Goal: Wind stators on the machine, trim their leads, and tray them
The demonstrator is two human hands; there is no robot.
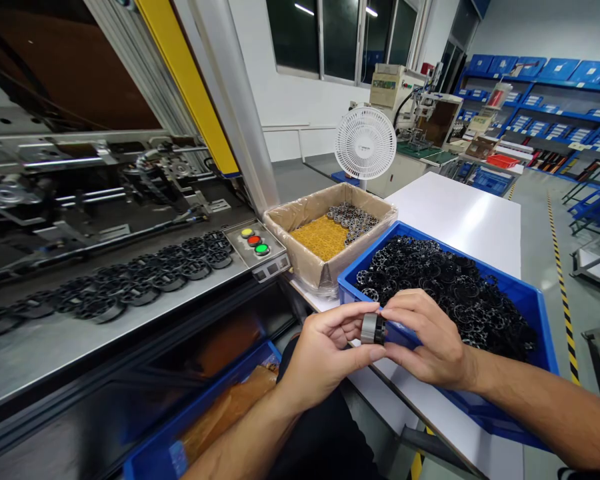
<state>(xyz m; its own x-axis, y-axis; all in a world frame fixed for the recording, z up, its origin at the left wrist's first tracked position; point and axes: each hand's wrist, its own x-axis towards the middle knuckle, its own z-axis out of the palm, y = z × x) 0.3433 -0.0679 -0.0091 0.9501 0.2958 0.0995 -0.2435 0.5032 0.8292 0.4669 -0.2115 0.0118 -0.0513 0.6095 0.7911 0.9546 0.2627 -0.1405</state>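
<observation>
With left hand (325, 347), grips a ring (369, 329) by its silver side, with thumb beneath and index finger stretched over the top. With right hand (426, 337), pinches its black side, with fingers bent over and thumb below. Angles both forearms inward, with fingertips nearly meeting above it. Holds it in mid-air, before the near side of a blue bin (547, 337) heaped with black parts (445, 283). Has, beside the bin, a carton (337, 268); at left, black wheels (169, 277) along a ledge (45, 353), near a button box (247, 252); farther back, a fan (365, 143).
</observation>
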